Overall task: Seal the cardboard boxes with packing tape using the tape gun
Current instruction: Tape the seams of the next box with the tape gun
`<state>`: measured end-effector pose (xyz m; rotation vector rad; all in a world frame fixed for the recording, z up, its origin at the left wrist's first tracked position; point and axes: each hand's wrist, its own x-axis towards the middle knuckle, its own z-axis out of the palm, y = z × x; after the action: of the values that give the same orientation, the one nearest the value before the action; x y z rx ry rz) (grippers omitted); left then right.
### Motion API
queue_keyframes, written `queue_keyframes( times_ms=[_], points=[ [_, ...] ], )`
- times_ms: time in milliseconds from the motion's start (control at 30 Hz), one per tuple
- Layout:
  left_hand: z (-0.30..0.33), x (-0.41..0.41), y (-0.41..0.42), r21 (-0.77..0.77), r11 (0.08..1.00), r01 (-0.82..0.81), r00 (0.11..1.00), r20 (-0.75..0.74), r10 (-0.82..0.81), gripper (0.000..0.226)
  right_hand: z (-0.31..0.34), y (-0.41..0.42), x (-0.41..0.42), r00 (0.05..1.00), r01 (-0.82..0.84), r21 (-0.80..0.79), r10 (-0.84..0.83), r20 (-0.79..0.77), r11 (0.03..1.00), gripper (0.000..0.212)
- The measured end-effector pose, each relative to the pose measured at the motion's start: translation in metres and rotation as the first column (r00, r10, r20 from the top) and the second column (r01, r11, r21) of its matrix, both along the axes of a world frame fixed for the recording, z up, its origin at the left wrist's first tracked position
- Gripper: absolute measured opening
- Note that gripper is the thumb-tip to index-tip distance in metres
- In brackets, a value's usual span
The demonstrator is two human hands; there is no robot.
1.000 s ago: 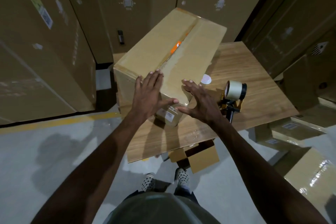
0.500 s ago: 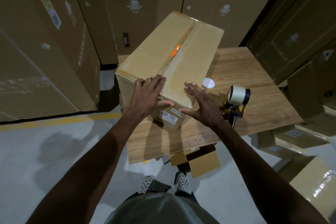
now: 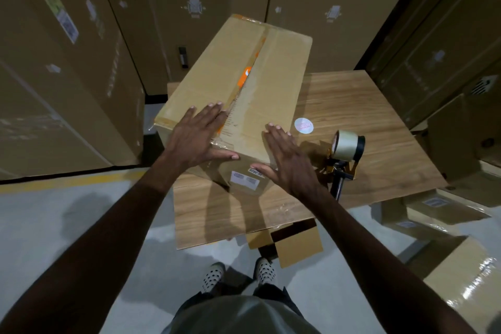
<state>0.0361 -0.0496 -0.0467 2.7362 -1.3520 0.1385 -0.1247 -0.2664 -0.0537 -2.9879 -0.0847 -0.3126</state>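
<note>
Small white strip label [image 3: 255,171] on the near end of the cardboard box [image 3: 217,81] under my hands, digits seemingly "06 2026" seen upside down, larger white label [image 3: 244,179] beside it too blurred to read, round sticker [image 3: 303,125] on the wooden table [image 3: 366,116] illegible

Cardboard box [image 3: 217,84] on wooden table [image 3: 366,106], toward its left side. Left hand [image 3: 193,138] and right hand [image 3: 288,160] flat on box's near end. Tape gun [image 3: 345,154] on table, right of box. Round sticker [image 3: 303,125] between them.
</note>
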Motion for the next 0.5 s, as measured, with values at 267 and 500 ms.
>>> queue_keyframes(
  times_ms=[267,500],
  points=[
    [0.005,-0.06,-0.057,0.012,0.97,-0.244,0.965,-0.093,0.244,0.129,0.012,-0.079,0.0,0.991,-0.116,0.088,0.12,-0.052,0.989,0.1],
    [0.016,-0.032,-0.056,0.069,0.994,0.085,0.992,-0.102,-0.078,0.101,0.016,-0.14,0.008,0.969,-0.188,0.026,0.189,-0.156,0.982,0.104]
  ],
)
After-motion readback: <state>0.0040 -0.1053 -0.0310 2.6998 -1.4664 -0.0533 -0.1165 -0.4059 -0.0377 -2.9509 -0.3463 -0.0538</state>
